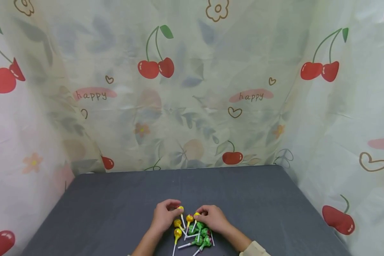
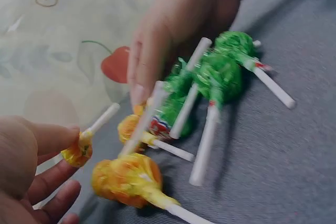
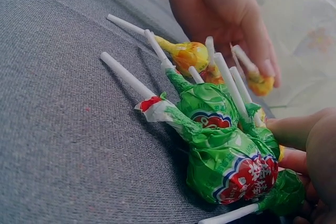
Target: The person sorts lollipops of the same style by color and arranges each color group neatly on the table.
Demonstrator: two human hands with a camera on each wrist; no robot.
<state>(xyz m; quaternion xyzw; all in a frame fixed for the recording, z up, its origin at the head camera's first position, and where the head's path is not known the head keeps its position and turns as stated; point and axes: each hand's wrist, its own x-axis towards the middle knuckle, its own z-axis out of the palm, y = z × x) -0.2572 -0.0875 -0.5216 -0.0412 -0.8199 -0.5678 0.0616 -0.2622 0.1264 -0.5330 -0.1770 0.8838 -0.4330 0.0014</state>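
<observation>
My left hand (image 1: 165, 215) pinches a yellow-wrapped lollipop (image 2: 79, 150) by its candy head between thumb and fingers, its white stick pointing away from the palm. Across the pile, my right hand (image 1: 212, 217) pinches another yellow lollipop (image 1: 196, 214) by the head, stick hanging down toward the green ones. Between the hands lie several green-wrapped lollipops (image 3: 231, 166) bunched together, with red and blue labels. Further yellow lollipops (image 2: 126, 179) lie on the left side of the bunch, below my left hand. In the right wrist view the right fingers partly hide the lollipop they hold.
A dark grey cloth (image 1: 115, 199) covers the table under the pile. Pale curtains (image 1: 192, 106) printed with cherries and flowers stand behind the table and along both sides. One yellow lollipop (image 1: 177, 234) lies nearest my left forearm.
</observation>
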